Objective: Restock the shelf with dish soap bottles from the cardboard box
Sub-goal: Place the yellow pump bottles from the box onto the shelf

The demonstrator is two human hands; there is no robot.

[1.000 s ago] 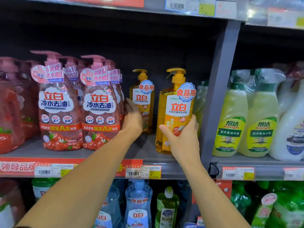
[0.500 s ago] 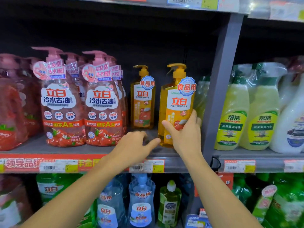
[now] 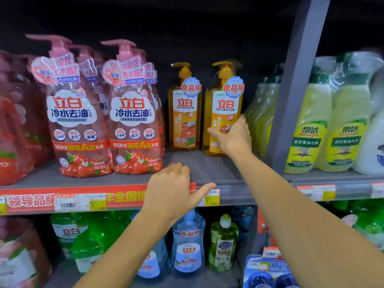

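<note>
Since a moment ago the left hand (image 3: 174, 190) has dropped back from the rear yellow bottle to the shelf's front lip, and the right hand (image 3: 232, 136) has stayed on the front one.

Item: front yellow dish soap bottle (image 3: 223, 113), pump top, upright on the grey shelf (image 3: 209, 165), close to the grey upright post (image 3: 291, 100). Right hand grips it low on the label, thumb across the front, fingers wrapped round the right side; the bottle rises above the hand and its base shows just below the wrist.

Item: second yellow dish soap bottle (image 3: 184, 113), upright just left of the first, apart from it, untouched.

Item: left hand, fingers loosely curled over the shelf edge, thumb stretched out to the right, holding nothing, well below and left of both yellow bottles. It overlaps the red price strip (image 3: 62, 199).

Item: pink pump bottles (image 3: 133, 121), rows at left on the same shelf.

Item: pale green spray bottles (image 3: 311, 125), right of the post, in the next bay.

Item: lower shelf, clear blue-labelled bottle (image 3: 188, 246) and a small green bottle (image 3: 223, 244) beneath the left forearm.
</note>
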